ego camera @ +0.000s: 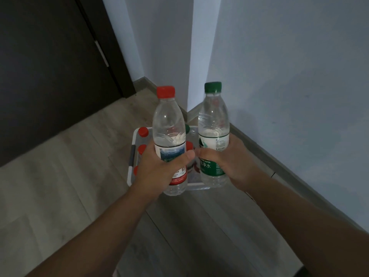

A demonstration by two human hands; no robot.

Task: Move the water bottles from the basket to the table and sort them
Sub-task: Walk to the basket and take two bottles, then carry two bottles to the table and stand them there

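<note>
Water bottles were in both hands at this moment, one in each, upright and raised clear above the basket (132, 156). My left hand (157, 170) gripped the red-capped bottle (169, 124) round its label, fingers curled behind and thumb laid across the front. My right hand (231, 160) gripped the green-capped bottle (213, 120) the same way, over its green label. The two thumbs lay close together, and I could not tell whether they touched. Both bottles appeared partly filled, with the water line just above the labels.

The basket, white-rimmed with a grey handle on its left side, sat on the wooden floor (60, 176) in a corner beside the pale wall (289, 76). At least three red caps (143, 132) showed along its left side, and a green cap was partly hidden behind the raised bottles. The total inside could not be counted. A dark door (50, 66) stood to the left. No table was in view.

Assessment: the step in hand was the carry to the table. I judged that it is done well by keeping both bottles upright and apart so they do not knock together, holding them at the label where the wall is stiffest, and squeezing lightly, since thin plastic buckles. With one cap colour per hand, each could be set down in its own group, well apart from the other colour.
</note>
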